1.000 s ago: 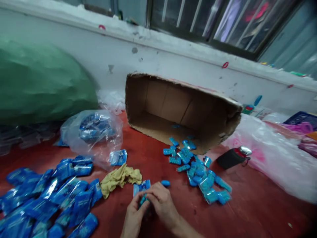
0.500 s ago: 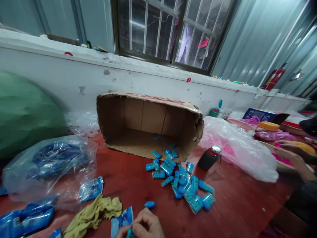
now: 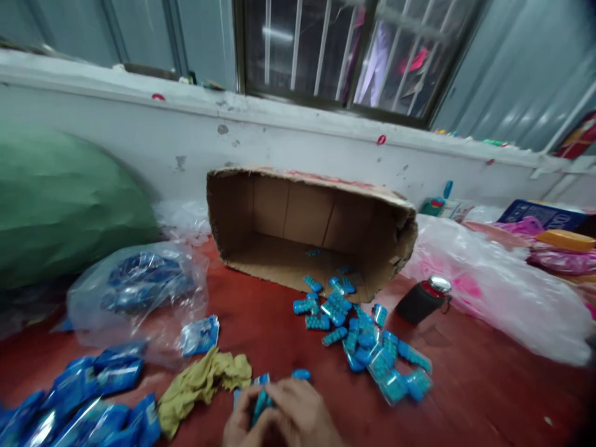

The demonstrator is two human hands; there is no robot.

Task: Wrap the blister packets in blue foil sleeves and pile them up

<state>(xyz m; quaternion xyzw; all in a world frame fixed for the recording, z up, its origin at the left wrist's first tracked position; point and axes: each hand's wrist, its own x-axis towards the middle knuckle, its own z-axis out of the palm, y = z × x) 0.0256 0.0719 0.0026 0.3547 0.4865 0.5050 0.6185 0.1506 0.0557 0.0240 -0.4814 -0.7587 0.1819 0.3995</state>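
Note:
At the bottom centre, my left hand (image 3: 243, 417) and my right hand (image 3: 302, 411) are closed together around a small blue bottle (image 3: 261, 403), mostly hidden by the fingers. Just behind the hands a blue cap-like piece (image 3: 301, 374) lies on the red table. A blue-and-white packet (image 3: 261, 379) is partly covered by the left hand. To the right is a loose pile of small clear bottles (image 3: 336, 307) with blue beads inside and blue caps. Left of the hands lies a crumpled yellow cloth (image 3: 205, 385).
A cardboard box (image 3: 279, 264) lies on its side, its mouth facing me. Many blue packets (image 3: 88, 397) and a clear bag (image 3: 139, 304) are on the left, near a big green sack (image 3: 65, 205). On the right are a dark flask (image 3: 419, 301) and white plastic bags (image 3: 493, 292).
The view swung right and partly back. Both hands stay closed together on the small blue bottle. A co-worker's hands at the right, seen half a second ago, are out of view now.

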